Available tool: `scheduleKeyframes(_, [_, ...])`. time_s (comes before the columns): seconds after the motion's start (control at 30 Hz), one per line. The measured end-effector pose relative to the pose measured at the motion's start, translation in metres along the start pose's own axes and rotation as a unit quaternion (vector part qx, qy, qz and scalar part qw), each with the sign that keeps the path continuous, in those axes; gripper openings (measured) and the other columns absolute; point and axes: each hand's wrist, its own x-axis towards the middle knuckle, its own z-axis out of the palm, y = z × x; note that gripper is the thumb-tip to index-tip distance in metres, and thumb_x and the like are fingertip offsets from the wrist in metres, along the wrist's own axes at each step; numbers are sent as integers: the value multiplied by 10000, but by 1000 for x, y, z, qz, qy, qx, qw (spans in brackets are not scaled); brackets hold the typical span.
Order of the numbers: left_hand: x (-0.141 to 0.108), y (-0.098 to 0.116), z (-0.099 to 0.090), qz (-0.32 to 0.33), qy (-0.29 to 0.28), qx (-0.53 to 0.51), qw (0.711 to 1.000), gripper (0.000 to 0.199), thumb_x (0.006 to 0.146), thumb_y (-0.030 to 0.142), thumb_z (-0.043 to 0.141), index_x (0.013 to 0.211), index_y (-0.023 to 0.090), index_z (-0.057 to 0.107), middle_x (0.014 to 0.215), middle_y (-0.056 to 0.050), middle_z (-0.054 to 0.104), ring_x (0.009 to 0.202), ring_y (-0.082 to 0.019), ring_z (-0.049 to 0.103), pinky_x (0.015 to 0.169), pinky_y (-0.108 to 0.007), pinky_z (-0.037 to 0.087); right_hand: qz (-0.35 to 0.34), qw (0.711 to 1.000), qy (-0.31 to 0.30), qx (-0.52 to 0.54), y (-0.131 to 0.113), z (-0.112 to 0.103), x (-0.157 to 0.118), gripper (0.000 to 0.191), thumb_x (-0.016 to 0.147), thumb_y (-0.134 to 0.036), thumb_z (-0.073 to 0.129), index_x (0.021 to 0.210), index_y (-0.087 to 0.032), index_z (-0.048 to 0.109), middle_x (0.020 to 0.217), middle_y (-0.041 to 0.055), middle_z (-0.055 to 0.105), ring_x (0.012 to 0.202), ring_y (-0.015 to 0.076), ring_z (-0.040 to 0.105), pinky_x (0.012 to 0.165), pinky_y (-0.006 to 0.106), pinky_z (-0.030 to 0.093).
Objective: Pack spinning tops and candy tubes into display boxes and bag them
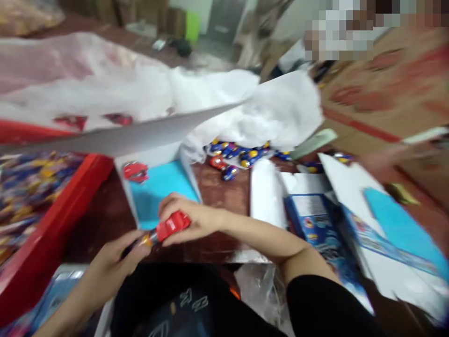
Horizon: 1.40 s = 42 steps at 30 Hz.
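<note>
Near the table's front edge, my right hand (pixel 191 219) is closed round a small red toy (pixel 172 225). My left hand (pixel 124 252) pinches a dark blue and yellow piece (pixel 146 239) that touches the toy's lower left end. Just beyond both hands lies an open white box (pixel 196 180) with a light blue bottom (pixel 164 182). Another red toy (pixel 136 172) rests at its back left corner. Motion blur hides the small details of the held pieces.
A red-edged bin (pixel 59 220) of many small colourful pieces stands at the left. White sheeting (pixel 245 117) lies behind several blue and yellow toys (pixel 249 157). Blue printed boxes (pixel 315 224) and white card (pixel 268 192) are at the right, with a large carton (pixel 393 89) beyond.
</note>
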Motion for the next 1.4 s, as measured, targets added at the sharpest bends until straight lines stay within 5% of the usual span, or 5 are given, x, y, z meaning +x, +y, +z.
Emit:
scheduleKeyframes(0.3, [19,-27,9,350,181,317,863,256,1039,217,616,1258,286,729,1221,-30,786,981,-219,760,865,-296,585,340,876,108,324,-11,16,-13,704,801,-545,884,1270,-266,440,754,-110,576,491,62,482,467,218,525])
scheduleKeyframes(0.53, [30,4,-14,43,-22,96,994,488,1125,486,405,1409,159,630,904,-41,765,787,-193,732,744,-292,594,330,883,191,274,-18,0,-10,601,849,-486,868,1240,-264,470,796,-80,636,460,61,543,374,194,533])
scheduleKeyframes(0.7, [24,-10,12,296,190,292,890,343,1069,297,613,1366,125,618,998,-101,753,882,-224,693,844,-359,558,430,823,173,328,-20,-2,-7,602,849,-543,853,1235,-262,487,743,-99,556,419,33,400,321,183,447])
scheduleKeyframes(0.9, [28,-51,34,229,262,291,891,1050,906,523,819,1711,231,213,1626,-224,467,1477,-389,492,1197,-527,435,260,952,163,22,7,-26,6,577,864,-542,838,1258,-259,526,966,8,657,693,129,630,585,273,578])
scheduleKeyframes(1.4, [71,-101,84,6,331,111,937,907,999,553,628,1688,106,243,1701,-255,340,1582,-386,374,1308,-522,342,117,882,-279,-360,53,-24,102,446,954,-208,722,1358,-191,534,1423,101,566,1070,197,653,748,268,505])
